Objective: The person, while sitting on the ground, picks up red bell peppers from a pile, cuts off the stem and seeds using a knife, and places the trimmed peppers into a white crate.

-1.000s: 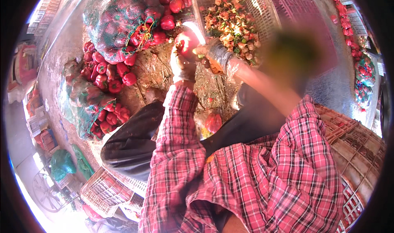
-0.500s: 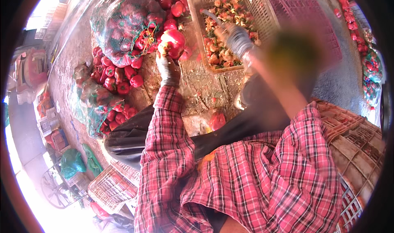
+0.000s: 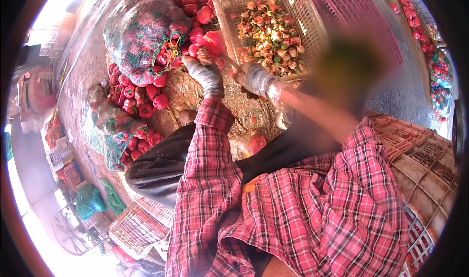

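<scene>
My left hand, in a greyish glove or wrapping, is closed around a red bell pepper, its fingers at the pepper's near end. Close to its right, my right hand, covered the same way, grips a knife. The blade points left toward the pepper; whether it touches or cuts into it I cannot tell. Just beyond my right hand stands a pale plastic crate holding many pepper cores and stem ends.
Net sacks of red peppers stand at left, with loose peppers heaped beside them. A pink crate adjoins the pale one. More crates are at my right side. A dark greenish blur covers part of the view near my right forearm.
My right hand with the knife has come back from over the crate, left and nearer, to the pepper. My left hand has shifted slightly right with the pepper.
</scene>
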Action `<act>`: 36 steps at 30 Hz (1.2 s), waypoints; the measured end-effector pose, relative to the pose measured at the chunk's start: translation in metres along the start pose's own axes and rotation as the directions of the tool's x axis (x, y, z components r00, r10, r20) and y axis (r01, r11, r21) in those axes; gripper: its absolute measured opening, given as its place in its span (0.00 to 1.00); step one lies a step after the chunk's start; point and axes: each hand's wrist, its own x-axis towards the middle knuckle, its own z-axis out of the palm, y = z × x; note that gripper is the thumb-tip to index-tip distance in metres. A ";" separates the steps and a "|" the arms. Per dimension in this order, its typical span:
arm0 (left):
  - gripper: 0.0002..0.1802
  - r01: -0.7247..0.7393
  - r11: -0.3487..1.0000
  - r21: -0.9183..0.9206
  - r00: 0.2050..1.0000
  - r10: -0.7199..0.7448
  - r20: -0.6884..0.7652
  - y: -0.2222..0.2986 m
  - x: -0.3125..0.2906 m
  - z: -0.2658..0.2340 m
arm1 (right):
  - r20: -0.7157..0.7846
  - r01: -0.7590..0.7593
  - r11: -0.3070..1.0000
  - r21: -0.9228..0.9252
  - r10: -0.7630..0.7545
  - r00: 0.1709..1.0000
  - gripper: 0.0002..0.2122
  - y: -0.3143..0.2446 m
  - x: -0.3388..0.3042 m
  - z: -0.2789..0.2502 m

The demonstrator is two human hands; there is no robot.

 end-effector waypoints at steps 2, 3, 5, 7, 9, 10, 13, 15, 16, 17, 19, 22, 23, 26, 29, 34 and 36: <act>0.09 -0.090 0.975 0.202 0.996 0.084 0.037 0.012 0.003 0.008 | -0.086 0.082 0.964 0.254 -0.061 0.994 0.11 0.036 0.021 0.010; 0.08 0.034 0.994 0.108 0.998 -0.039 0.045 0.017 0.003 0.002 | -0.159 0.160 0.922 0.352 -0.109 0.981 0.09 0.039 0.022 0.009; 0.09 0.030 0.996 0.087 0.997 -0.036 0.064 0.020 0.007 -0.017 | -0.129 0.207 0.811 0.548 -0.163 0.978 0.08 0.017 0.001 -0.011; 0.10 0.061 0.997 0.051 0.993 -0.066 0.097 0.025 0.001 -0.020 | -0.195 0.310 0.711 0.631 -0.242 0.950 0.11 0.000 -0.003 -0.028; 0.10 0.065 0.997 0.031 0.988 -0.069 0.139 0.027 -0.017 -0.011 | -0.318 0.472 0.693 0.545 -0.351 0.881 0.14 -0.006 0.009 -0.031; 0.10 0.114 0.991 -0.066 0.973 -0.098 0.210 0.034 -0.031 -0.007 | -0.364 0.538 0.638 0.551 -0.397 0.843 0.15 -0.009 0.012 -0.029; 0.21 0.436 0.894 -0.104 0.849 -0.370 0.377 0.035 -0.034 -0.013 | -0.220 0.319 0.657 0.683 -0.230 0.948 0.17 -0.007 0.011 -0.042; 0.17 0.661 0.636 -0.400 0.730 -0.418 0.542 0.030 -0.032 -0.016 | -0.085 0.138 0.286 0.948 -0.191 0.978 0.10 -0.008 -0.005 -0.047; 0.13 0.608 0.733 -0.305 0.768 -0.445 0.461 0.040 -0.041 0.001 | -0.011 0.063 0.290 0.955 -0.176 0.984 0.10 -0.006 -0.011 -0.050; 0.13 0.687 0.550 -0.476 0.726 -0.555 0.407 0.056 -0.044 0.010 | 0.058 -0.002 0.231 0.973 -0.235 0.970 0.11 -0.007 -0.008 -0.047; 0.14 0.120 0.957 0.264 0.868 -0.230 0.440 0.070 -0.043 -0.004 | 0.240 -0.191 0.179 0.965 -0.313 0.919 0.09 -0.003 0.001 -0.043; 0.15 -0.391 0.793 0.468 0.739 -0.033 0.673 0.072 -0.038 -0.006 | 0.038 0.023 0.343 0.939 -0.169 0.985 0.07 -0.024 -0.023 -0.062; 0.15 0.235 0.968 0.083 0.771 -0.238 0.591 0.066 -0.031 -0.012 | -0.080 0.155 0.505 0.849 -0.166 0.983 0.08 -0.016 -0.008 -0.068; 0.17 0.284 0.958 0.047 0.785 -0.261 0.562 0.081 -0.027 -0.032 | -0.506 0.520 0.789 0.327 -0.319 0.801 0.11 -0.018 0.014 -0.060; 0.17 0.204 0.974 0.103 0.824 -0.228 0.518 0.080 -0.025 -0.034 | -0.544 0.835 0.527 0.160 -0.659 0.520 0.12 -0.029 0.001 -0.049; 0.18 -0.328 0.763 0.557 0.785 -0.108 0.610 0.068 -0.029 -0.030 | -0.244 0.570 0.610 -0.550 -0.770 0.589 0.13 -0.030 -0.009 -0.028; 0.18 -0.023 0.948 0.319 0.804 -0.172 0.569 0.071 -0.027 -0.026 | -0.223 0.530 0.839 0.120 -0.498 0.838 0.15 -0.026 0.009 -0.017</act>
